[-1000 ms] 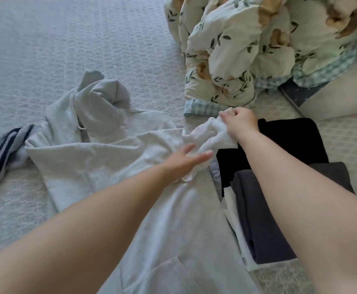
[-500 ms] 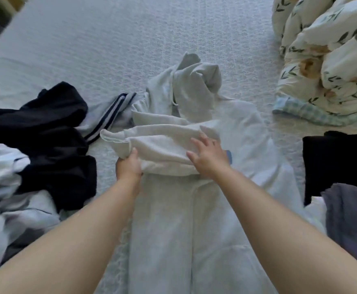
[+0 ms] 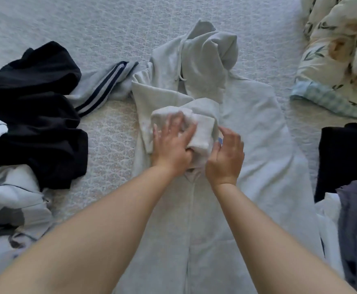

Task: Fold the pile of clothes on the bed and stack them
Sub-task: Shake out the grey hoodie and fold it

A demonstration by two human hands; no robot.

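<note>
fold sleeve | our left hand [image 3: 171, 145] pins sleeve [image 3: 186, 126] flat on hoodie [image 3: 258, 145], fingers spread | right hand [image 3: 226, 160] open beside cuff, steadying

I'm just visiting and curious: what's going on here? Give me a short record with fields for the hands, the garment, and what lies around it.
garment: light grey hoodie spread flat on the bed, hood at the far end
sleeve: folded in across the chest
left hand: pressing on the folded sleeve, fingers spread
right hand: beside the sleeve's cuff, fingers loosely curved; contact unclear
left of hoodie: unfolded pile of black and pale clothes
right of hoodie: folded stack, dark items
far right: floral duvet
</note>
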